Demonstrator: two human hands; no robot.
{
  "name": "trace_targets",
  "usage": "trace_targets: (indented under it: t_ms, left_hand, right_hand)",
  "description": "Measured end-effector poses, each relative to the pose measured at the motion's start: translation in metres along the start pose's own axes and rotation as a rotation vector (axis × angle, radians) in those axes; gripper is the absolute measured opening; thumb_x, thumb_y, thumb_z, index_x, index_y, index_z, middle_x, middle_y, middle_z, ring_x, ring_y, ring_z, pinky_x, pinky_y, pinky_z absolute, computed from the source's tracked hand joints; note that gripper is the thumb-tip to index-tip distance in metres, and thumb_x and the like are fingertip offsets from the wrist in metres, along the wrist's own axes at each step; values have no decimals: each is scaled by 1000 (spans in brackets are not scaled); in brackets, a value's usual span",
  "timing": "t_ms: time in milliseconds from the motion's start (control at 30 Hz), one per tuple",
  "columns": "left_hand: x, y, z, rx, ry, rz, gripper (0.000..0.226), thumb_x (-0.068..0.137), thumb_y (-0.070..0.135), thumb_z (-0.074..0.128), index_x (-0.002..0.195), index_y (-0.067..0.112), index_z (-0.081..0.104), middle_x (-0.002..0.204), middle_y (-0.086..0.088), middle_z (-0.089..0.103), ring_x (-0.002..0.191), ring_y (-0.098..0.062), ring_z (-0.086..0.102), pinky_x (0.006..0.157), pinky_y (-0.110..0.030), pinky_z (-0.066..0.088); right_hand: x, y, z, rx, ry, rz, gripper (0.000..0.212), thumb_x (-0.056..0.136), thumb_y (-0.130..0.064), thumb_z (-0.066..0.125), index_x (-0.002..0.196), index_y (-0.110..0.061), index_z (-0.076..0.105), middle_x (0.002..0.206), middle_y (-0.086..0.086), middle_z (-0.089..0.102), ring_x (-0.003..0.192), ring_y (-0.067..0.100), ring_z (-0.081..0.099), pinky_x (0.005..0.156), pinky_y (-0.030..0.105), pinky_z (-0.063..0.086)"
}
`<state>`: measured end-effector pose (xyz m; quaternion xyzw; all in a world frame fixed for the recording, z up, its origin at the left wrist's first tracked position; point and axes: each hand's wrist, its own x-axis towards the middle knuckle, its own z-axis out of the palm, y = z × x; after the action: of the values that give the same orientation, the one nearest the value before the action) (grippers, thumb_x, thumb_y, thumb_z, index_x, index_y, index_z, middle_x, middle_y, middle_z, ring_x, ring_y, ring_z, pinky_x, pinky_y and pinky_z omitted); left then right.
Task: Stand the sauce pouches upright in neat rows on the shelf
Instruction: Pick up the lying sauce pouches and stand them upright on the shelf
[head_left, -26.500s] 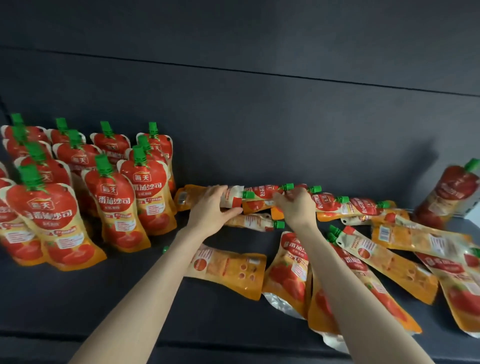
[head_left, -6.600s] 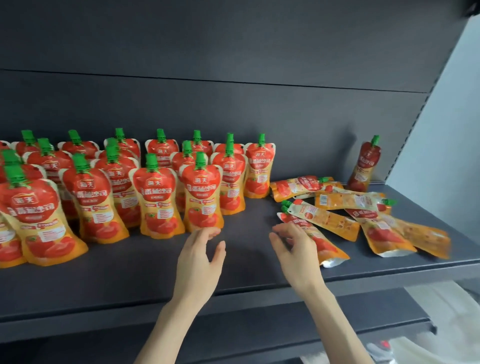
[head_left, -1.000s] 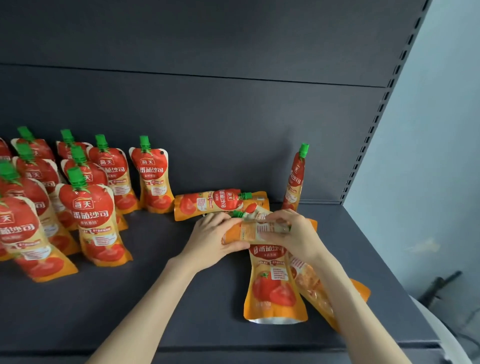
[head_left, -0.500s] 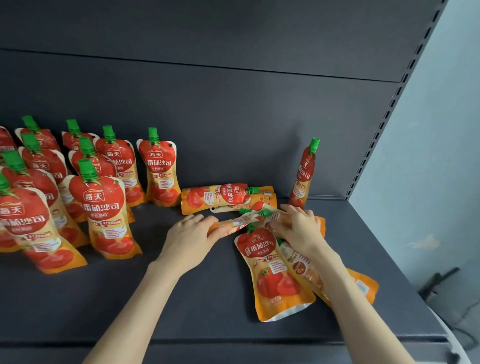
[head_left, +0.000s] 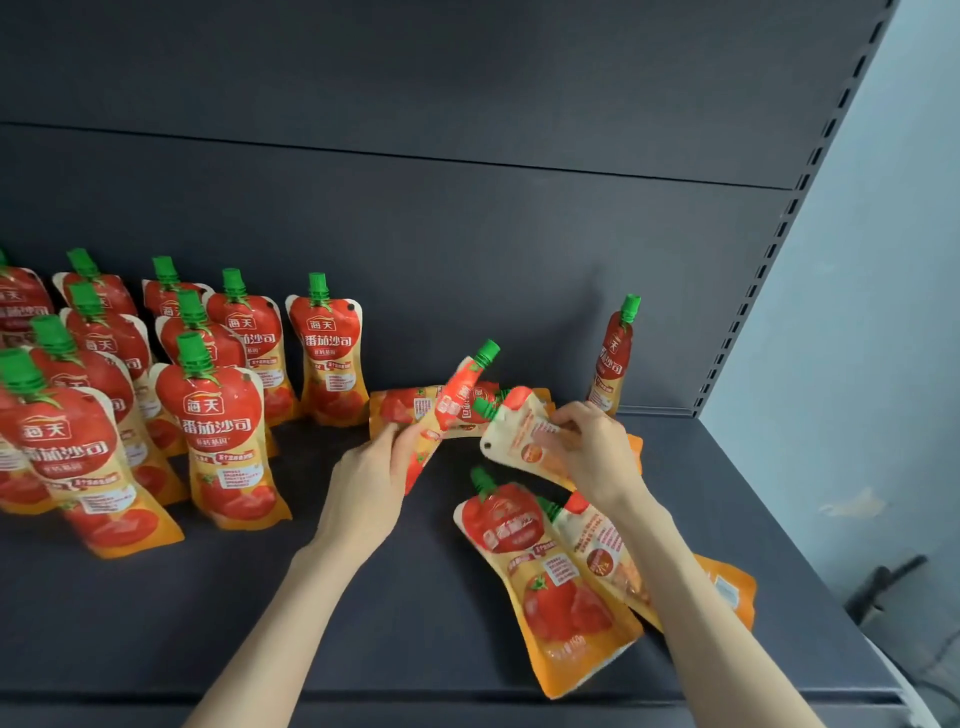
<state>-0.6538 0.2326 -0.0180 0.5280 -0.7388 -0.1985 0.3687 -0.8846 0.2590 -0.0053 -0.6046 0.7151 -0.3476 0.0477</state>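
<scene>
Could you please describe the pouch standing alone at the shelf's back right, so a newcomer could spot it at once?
Follow the dark shelf to its right rear corner, below the slotted upright. A single sauce pouch stands there by the back panel, green cap up. Unlike the rows at the left, it stands alone, turned narrow side on; the loose pouches near it lie flat.

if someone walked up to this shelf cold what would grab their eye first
First, the block of red and orange standing pouches in rows on the left of the dark shelf, green caps up. Next, the two hands mid-shelf: the left hand grips a tilted pouch, and the right hand grips a back-facing pouch. Flat pouches lie at front right.
</scene>
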Motion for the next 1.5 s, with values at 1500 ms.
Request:
trace_targets:
  t_ms: [1500]
  left_hand:
    - [19, -19, 19, -543, 69, -136, 44, 75, 27, 74, 116, 22, 59, 109, 9, 67, 104, -12, 62, 89, -35, 53]
  right_hand:
    - [16, -21, 18, 733, -168, 52, 44, 77, -13, 74, 115, -19, 53, 106, -6, 65, 97, 9, 64, 82, 24, 54]
